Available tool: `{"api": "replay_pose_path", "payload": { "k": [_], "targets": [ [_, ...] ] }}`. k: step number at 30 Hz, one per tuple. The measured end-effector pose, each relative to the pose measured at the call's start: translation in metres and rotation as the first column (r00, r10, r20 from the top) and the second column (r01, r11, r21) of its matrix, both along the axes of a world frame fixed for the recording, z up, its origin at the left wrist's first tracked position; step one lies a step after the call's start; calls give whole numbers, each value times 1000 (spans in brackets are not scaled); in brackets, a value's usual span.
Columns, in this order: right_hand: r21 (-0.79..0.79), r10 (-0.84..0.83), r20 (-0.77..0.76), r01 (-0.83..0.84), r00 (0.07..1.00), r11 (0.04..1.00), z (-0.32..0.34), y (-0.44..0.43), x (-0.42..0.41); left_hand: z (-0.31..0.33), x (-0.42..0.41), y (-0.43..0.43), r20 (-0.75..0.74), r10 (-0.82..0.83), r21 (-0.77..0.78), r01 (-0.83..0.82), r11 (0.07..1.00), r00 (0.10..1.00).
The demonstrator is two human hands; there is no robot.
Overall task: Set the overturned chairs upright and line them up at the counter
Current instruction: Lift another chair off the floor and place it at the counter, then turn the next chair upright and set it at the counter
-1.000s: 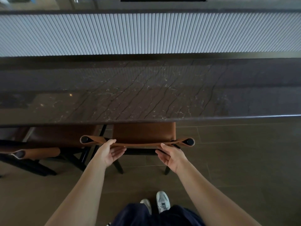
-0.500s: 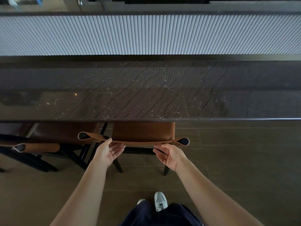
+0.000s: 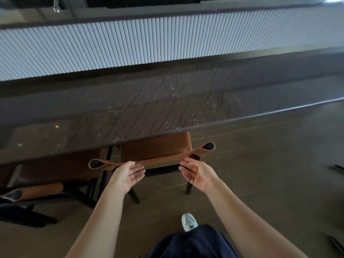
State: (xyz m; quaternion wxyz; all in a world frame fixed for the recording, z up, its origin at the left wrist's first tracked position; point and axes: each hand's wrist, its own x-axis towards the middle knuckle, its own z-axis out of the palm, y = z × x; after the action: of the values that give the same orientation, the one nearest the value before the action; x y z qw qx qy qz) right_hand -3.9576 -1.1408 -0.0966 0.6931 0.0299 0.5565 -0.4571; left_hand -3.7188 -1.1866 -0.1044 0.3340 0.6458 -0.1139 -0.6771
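1. At 8 o'clock a second chair (image 3: 37, 190) stands upright. Its tan back is cut off by the left edge and its seat is tucked under the counter (image 3: 130, 116).
2. The counter's dark veined slab runs from 9 to 3 o'clock and hides the front of both seats. A white fluted panel (image 3: 149, 43) lies beyond it at 12.
3. The left hand (image 3: 128, 175) is empty, with its palm turned toward 3 and its fingers straight and pressed together. It is just beside the backrest (image 3: 163, 162), but whether they touch cannot be told.
4. The chair (image 3: 156, 148) stands upright just below centre, its seat under the counter edge, facing 12. The backrest's long axis runs from 9 toward 2, parallel to that edge.
5. A white shoe (image 3: 189, 221) shows at 6.
6. The right hand (image 3: 195, 174) is empty, its palm toward 9 and its fingers loosely spread near the backrest.
7. Thin dark pieces (image 3: 338, 167) at 4 are cut off and cannot be identified.
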Motion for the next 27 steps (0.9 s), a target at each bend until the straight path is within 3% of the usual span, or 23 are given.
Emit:
{"api": "replay_pose_path", "payload": {
  "k": [5,9,14,27],
  "targets": [
    [-27,-158,29,159,987,987,2,30,24,13,4,-5,-7,-129,9,129,992,992],
    [-30,-251,22,252,968,967,4,58,29,14,5,2,-98,-197,-56,192,980,976],
    [-20,-389,15,389,921,921,5,95,16,11,-12,15,-255,-435,-144,411,900,863],
    [-94,-747,94,752,659,652,16,254,-54,30,-134,99,-277,-694,-206,664,718,665]
  ]
}}
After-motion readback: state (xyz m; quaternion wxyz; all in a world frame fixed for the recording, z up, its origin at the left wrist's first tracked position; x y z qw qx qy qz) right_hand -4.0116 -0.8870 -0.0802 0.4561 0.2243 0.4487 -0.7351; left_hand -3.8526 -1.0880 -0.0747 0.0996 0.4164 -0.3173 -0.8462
